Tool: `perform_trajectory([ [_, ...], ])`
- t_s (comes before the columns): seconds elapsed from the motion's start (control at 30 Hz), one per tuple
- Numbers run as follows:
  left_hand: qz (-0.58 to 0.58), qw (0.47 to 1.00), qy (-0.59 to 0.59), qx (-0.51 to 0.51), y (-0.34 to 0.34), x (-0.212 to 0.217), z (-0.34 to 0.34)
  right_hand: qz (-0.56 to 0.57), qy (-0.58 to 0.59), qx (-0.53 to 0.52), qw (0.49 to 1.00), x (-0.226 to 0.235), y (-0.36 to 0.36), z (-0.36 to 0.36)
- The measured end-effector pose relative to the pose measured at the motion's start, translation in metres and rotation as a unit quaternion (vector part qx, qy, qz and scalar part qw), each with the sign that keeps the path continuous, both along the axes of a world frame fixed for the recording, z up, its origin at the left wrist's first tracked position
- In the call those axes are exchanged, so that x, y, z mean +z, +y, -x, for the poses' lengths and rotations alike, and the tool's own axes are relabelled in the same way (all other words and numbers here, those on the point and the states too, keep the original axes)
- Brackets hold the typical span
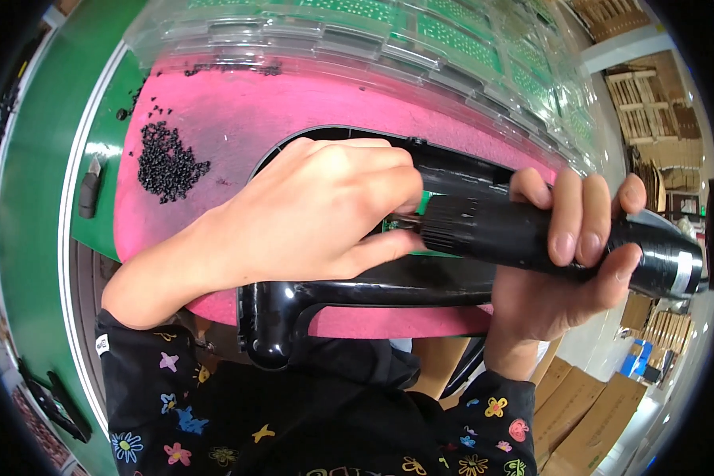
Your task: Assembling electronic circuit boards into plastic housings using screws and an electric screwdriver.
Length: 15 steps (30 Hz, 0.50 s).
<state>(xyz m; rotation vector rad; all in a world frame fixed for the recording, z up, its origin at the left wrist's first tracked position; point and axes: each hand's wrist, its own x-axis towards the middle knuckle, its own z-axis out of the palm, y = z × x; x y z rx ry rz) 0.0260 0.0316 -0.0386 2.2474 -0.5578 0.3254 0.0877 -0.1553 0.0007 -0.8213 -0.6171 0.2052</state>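
Holding the screwdriver [531, 234] level in your right hand [567, 262], you have its tip at the small green board [420, 208] that sits in the black housing [357, 293] on the pink mat [238, 119]. Your right fingers [565, 214] wrap tight round the barrel. Your left hand [309, 214] lies over the housing, its fingertips pinched narrow at the tool's nose, steadying it or a screw there; which one you cannot tell, since the hand hides the spot. So the fastening looks under way, not finished: the board is seated, the tool is on it. A loose heap of black screws [166, 163] lies on the mat, well apart, and clear trays [389, 47] with more green boards stand behind, so plenty seems left.
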Motion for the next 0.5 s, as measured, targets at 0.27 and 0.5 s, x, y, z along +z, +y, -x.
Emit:
perform_trajectory([
  [0.27,-0.022,1.000,-0.007,-0.010,-0.008,0.000,0.003,0.048,-0.053,0.079,0.994,0.005,-0.019,-0.007],
  [0.5,0.056,0.998,-0.026,0.032,0.005,-0.005,-0.010,0.086,-0.116,0.077,0.987,0.001,-0.017,0.000],
])
